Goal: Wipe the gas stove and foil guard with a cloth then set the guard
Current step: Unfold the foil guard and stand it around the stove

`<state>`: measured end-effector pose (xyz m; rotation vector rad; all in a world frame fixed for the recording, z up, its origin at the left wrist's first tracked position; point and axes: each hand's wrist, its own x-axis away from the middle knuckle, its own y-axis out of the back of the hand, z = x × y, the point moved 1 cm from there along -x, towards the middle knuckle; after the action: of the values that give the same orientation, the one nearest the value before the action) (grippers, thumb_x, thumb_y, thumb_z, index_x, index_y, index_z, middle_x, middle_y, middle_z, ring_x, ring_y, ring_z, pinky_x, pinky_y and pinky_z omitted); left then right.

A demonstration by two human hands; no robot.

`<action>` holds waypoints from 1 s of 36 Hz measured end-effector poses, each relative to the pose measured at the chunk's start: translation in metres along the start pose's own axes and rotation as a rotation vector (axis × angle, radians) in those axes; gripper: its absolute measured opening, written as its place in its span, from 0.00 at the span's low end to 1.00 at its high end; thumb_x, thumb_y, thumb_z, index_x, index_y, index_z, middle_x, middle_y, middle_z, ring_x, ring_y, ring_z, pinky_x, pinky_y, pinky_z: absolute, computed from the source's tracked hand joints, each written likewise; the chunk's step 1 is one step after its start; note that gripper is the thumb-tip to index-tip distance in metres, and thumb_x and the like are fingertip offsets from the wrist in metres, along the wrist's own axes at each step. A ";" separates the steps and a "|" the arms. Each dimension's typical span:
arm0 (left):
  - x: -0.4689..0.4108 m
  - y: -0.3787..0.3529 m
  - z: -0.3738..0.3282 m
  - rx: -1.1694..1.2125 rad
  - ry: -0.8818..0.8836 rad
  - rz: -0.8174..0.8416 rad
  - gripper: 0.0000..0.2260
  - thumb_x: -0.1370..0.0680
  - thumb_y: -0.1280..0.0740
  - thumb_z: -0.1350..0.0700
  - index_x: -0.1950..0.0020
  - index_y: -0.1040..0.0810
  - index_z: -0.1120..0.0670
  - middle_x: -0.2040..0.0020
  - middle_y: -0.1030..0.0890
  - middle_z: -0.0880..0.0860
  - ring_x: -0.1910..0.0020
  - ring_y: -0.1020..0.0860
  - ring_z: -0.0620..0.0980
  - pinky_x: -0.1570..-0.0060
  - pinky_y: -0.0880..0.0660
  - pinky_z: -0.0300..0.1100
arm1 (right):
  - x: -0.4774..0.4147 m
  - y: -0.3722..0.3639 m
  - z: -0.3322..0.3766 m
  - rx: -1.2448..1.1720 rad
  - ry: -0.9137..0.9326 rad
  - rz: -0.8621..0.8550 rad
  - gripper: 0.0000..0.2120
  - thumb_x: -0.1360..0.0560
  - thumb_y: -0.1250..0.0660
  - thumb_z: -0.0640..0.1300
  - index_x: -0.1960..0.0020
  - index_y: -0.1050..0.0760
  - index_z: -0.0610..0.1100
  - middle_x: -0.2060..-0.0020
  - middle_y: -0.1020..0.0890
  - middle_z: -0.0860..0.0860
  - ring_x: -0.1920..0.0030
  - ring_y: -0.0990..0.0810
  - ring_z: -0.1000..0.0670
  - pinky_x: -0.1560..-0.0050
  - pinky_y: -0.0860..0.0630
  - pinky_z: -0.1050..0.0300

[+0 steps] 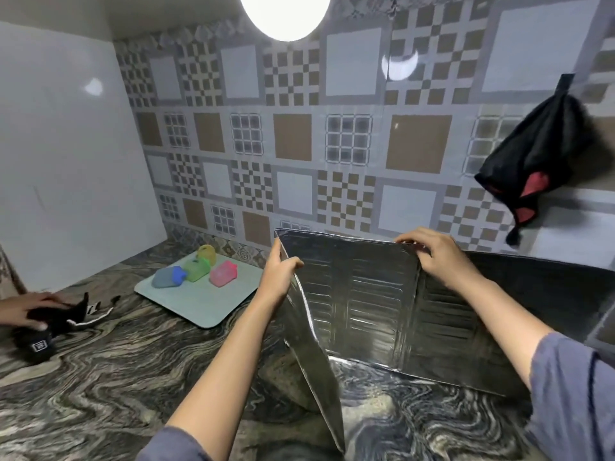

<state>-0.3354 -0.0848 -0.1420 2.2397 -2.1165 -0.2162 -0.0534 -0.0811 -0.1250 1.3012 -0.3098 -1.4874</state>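
Fingers of my left hand pinch the left fold of the foil guard, which stands upright on the marbled counter at twelve o'clock before me. My right hand curls over its top edge, and a dark cloth hangs on the tiled wall at two o'clock.

Front left: the countertop is bare marble here, and a hand can pass freely.
Left edge: another person's hand rests on a black fabric item.
Back, by the wall: a tray with small coloured containers takes this place.
Centre to right: the foil guard stands upright in folded panels and blocks the way to the wall.
Between the panels: bare countertop, open toward the front edge.
Above, right: a black bag hangs on the wall.
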 end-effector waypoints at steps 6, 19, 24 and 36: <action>-0.005 -0.018 0.000 0.032 -0.067 0.099 0.25 0.22 0.43 0.67 0.25 0.43 0.60 0.25 0.39 0.53 0.25 0.42 0.52 0.35 0.41 0.32 | -0.003 0.023 -0.032 0.058 -0.081 -0.083 0.17 0.29 0.40 0.24 0.47 0.20 0.37 0.48 0.19 0.41 0.44 0.22 0.41 0.40 0.31 0.53; 0.015 -0.100 -0.023 0.108 -0.112 0.257 0.23 0.22 0.48 0.70 0.26 0.41 0.61 0.31 0.35 0.49 0.38 0.36 0.42 0.61 0.35 0.14 | 0.025 0.078 -0.103 0.188 -0.305 -0.145 0.13 0.27 0.39 0.27 0.48 0.20 0.38 0.47 0.20 0.42 0.44 0.24 0.41 0.48 0.32 0.55; 0.028 -0.143 -0.034 0.127 -0.112 0.329 0.20 0.22 0.48 0.70 0.32 0.34 0.57 0.31 0.31 0.59 0.41 0.30 0.49 0.53 0.27 0.28 | 0.050 0.112 -0.129 0.261 -0.411 -0.149 0.16 0.27 0.40 0.28 0.47 0.20 0.42 0.44 0.20 0.43 0.44 0.24 0.40 0.48 0.29 0.52; 0.058 -0.247 -0.045 0.220 -0.090 0.416 0.24 0.25 0.48 0.69 0.30 0.34 0.54 0.42 0.24 0.47 0.46 0.25 0.43 0.58 0.25 0.28 | 0.090 0.152 -0.158 0.376 -0.437 -0.159 0.12 0.25 0.40 0.31 0.49 0.22 0.44 0.48 0.21 0.46 0.48 0.24 0.42 0.53 0.28 0.54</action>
<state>-0.0818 -0.1304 -0.1347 1.8514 -2.7080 -0.0659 0.1745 -0.1450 -0.1177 1.2995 -0.8174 -1.9126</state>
